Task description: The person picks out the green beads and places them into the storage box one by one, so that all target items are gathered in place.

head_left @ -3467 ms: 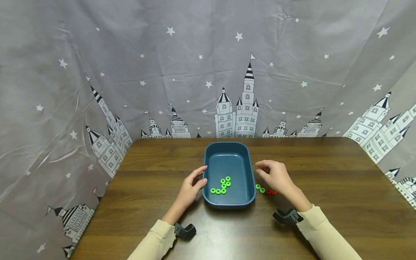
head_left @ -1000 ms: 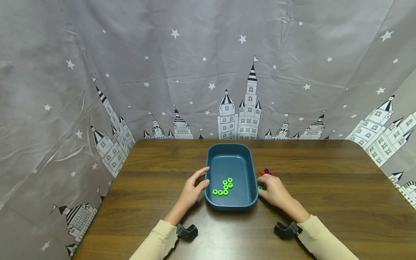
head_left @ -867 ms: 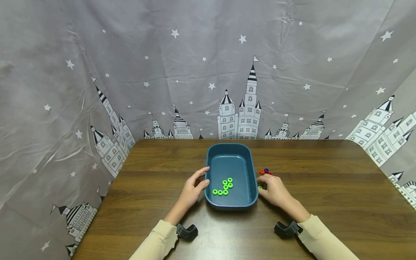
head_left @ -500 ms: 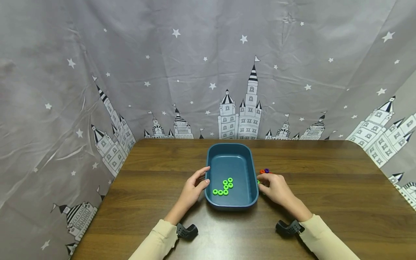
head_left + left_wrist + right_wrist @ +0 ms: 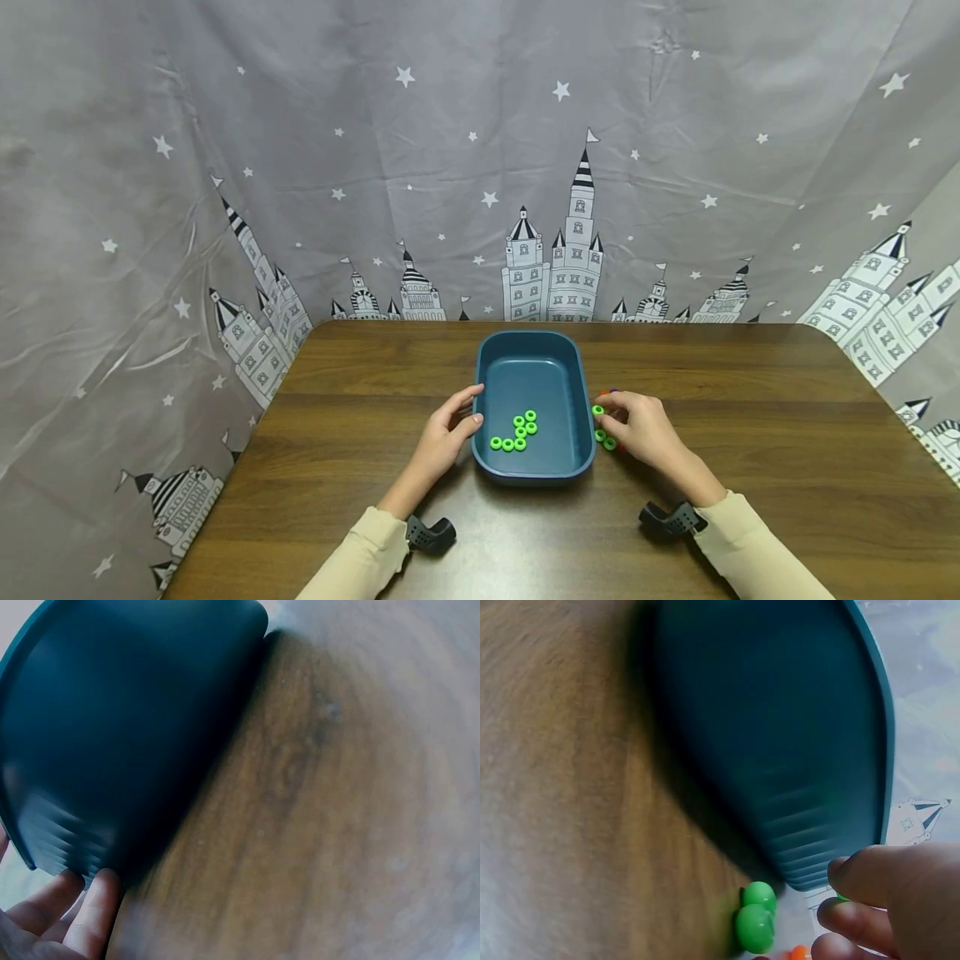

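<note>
My right hand pinches a green ring between thumb and forefinger, close outside the right rim of a dark teal plastic tub. In the right wrist view only a sliver of that ring shows behind the fingers. My left hand touches the tub's left side with its fingers relaxed, thumb and forefinger tips at the rim. The left wrist view has fingertips against the tub's ribbed outer wall. Several green rings lie inside the tub, toward its near end.
Two green rings lie on the wooden table just right of the tub. Orange-red and purple rings peek out behind my right hand. A grey curtain with printed castles hangs behind the table.
My right hand has come up from the rings on the table and moved slightly away from me, a green ring now between its fingertips. The left hand and the tub stay put.
</note>
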